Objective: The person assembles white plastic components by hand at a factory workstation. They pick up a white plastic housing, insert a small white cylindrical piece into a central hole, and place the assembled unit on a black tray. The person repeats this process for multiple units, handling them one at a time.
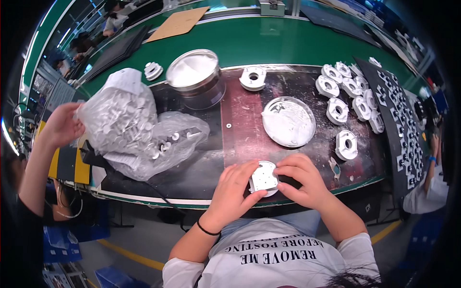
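At the near edge of the table a white round part (264,177) with small dark holes in its flat top sits between my hands. My left hand (234,189) curls around its left side, fingers on the upper rim and thumb low at the front. My right hand (301,180) grips its right side with bent fingers and thumb. The underside of the part is hidden. Beyond it lies a round metal lid (289,122) smeared with white paste. To the right stands a white ring-shaped housing (346,145) with a dark central hole.
Another person's hand (65,126) touches a clear bag (120,115) of small white pieces at left. A metal tin (197,89) stands farther back. Several white housings (337,111) cluster at right, beside a black board (396,129) carrying small parts. One more housing (253,78) sits near the back edge.
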Available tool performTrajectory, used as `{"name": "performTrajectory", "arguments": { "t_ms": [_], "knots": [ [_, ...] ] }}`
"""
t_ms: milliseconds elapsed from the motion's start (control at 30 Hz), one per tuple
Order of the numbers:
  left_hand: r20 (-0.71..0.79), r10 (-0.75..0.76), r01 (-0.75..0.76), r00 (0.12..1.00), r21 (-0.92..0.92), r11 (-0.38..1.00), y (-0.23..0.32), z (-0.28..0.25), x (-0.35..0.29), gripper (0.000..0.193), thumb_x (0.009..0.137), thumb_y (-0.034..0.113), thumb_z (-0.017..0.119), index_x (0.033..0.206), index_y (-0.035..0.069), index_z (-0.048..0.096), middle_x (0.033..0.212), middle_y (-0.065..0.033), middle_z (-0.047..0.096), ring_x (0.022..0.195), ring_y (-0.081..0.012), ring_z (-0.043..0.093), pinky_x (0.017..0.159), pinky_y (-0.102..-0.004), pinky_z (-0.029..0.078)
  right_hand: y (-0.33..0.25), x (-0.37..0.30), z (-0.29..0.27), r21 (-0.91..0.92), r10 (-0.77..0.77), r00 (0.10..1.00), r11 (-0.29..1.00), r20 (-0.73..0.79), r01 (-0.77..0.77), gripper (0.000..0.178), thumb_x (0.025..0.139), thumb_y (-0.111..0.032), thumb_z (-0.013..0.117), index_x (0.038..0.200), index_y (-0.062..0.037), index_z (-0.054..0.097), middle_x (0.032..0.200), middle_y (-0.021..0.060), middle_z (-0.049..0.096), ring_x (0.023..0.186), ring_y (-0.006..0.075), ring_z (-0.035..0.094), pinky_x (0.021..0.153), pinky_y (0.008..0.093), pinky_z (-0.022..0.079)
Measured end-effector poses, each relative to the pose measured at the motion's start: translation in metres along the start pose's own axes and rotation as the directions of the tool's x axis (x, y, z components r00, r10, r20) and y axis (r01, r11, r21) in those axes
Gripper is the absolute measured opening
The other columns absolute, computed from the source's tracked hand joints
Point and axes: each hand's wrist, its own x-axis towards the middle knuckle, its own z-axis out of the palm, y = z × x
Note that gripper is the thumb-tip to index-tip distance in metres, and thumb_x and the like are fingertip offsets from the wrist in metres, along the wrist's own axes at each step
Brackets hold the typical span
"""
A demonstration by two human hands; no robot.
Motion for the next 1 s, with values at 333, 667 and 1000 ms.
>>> {"name": "performTrajectory", "arguments": {
  "t_ms": [333,667,1000],
  "knots": [
    [0.012,0.005,-0.005,1.000,-0.010,1.000,-0.003,0.002,-0.001,0.063,0.079,0.030,0.067,0.130,0.001,0.043,0.128,-0.0160,0.051,0.117,-0.0316,0.049,0.102,-0.0470,0.030,-0.002,-0.006,0.008,0.096,0.173,0.985,0.981,-0.022,-0.170,0.031,0.075,-0.018,0.070,0.102,-0.0049,0.064,0.101,0.0096,0.059,0.097,0.0267,0.054,0.087,0.0373,0.042],
    [0.002,0.000,0.000,1.000,-0.008,1.000,-0.001,0.002,-0.001,0.068,0.074,0.030,0.073,0.127,0.002,0.042,0.128,-0.0165,0.051,0.116,-0.0316,0.051,0.102,-0.0484,0.031,-0.011,-0.005,0.014,-0.195,0.008,0.991,0.980,-0.135,-0.035,0.023,0.069,-0.014,0.071,0.091,-0.0092,0.066,0.095,0.0038,0.061,0.090,0.0244,0.057,0.080,0.0375,0.043],
    [-0.054,0.042,-0.041,0.998,0.018,0.999,-0.002,0.006,-0.004,0.061,0.072,0.031,0.076,0.114,0.003,0.042,0.129,-0.0170,0.051,0.113,-0.0304,0.053,0.100,-0.0481,0.033,-0.014,-0.010,0.009,-0.370,-0.167,0.984,0.912,0.063,0.178,0.028,0.077,-0.026,0.068,0.102,-0.0141,0.066,0.114,0.0005,0.061,0.110,0.0206,0.055,0.091,0.0389,0.039]
  ]
}}
